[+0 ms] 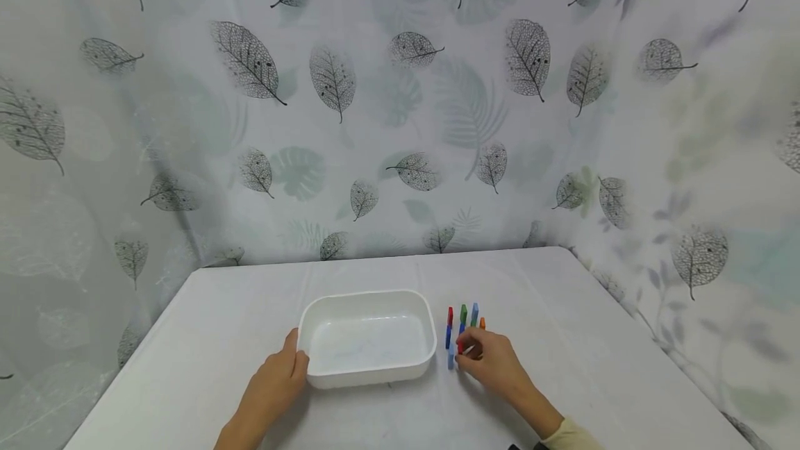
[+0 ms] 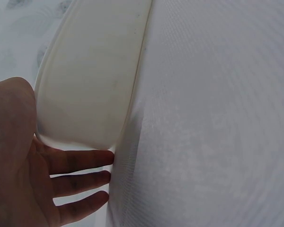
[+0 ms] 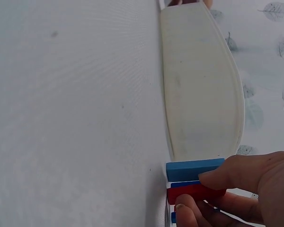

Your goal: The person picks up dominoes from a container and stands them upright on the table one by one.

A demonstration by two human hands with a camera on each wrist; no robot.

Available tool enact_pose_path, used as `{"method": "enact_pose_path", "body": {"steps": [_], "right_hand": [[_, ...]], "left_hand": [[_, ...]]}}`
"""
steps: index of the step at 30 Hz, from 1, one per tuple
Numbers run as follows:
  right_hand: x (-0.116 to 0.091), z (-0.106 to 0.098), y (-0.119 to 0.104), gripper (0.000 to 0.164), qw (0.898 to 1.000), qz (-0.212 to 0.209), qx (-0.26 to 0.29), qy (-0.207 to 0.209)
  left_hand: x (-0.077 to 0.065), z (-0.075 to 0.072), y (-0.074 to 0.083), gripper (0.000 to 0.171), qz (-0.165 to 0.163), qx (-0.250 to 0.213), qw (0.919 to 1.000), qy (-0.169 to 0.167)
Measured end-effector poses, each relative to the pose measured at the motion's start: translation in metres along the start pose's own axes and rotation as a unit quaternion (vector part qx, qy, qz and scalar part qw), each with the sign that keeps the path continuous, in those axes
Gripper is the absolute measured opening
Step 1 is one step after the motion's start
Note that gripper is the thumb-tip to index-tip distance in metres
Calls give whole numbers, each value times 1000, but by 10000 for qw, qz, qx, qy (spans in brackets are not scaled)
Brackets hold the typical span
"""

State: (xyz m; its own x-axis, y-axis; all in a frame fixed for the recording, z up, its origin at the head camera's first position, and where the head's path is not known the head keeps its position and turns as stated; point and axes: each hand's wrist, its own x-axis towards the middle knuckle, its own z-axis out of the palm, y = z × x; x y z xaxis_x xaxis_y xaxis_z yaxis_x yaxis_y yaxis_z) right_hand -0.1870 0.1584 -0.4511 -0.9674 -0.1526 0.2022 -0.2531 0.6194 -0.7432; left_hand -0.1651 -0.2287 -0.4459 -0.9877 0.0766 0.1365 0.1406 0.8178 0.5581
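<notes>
A white rectangular basin (image 1: 365, 373) stands on the table. My left hand (image 1: 278, 373) holds its left end; the thumb is at the rim, and the other fingers reach down along the outer wall in the left wrist view, some spread apart below the basin's end. To the right of the basin, my right hand (image 1: 496, 363) pinches a small red block (image 3: 196, 193) between thumb and fingers. A light blue block (image 3: 191, 171) stands upright close beside it, near my right thumb. Behind the red block shows part of a dark blue block (image 3: 182, 184), the rest hidden.
Several more small upright blocks stand in rows beyond my right hand: a red block (image 1: 450, 315), a green block (image 1: 463, 313), a light blue block (image 1: 475, 312) and an orange block (image 1: 482, 323). A leaf-patterned curtain (image 1: 387, 123) surrounds the white table (image 1: 250, 311).
</notes>
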Motion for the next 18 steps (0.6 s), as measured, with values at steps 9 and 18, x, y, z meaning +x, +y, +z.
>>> {"method": "enact_pose_path", "body": {"steps": [9, 18], "right_hand": [[-3, -2, -1, 23, 9999, -45, 18, -95], [-3, -4, -3, 24, 10000, -25, 15, -52]], "left_hand": [[-1, 2, -2, 49, 60, 19, 10000, 2], [-1, -1, 0, 48, 136, -54, 9999, 51]]}}
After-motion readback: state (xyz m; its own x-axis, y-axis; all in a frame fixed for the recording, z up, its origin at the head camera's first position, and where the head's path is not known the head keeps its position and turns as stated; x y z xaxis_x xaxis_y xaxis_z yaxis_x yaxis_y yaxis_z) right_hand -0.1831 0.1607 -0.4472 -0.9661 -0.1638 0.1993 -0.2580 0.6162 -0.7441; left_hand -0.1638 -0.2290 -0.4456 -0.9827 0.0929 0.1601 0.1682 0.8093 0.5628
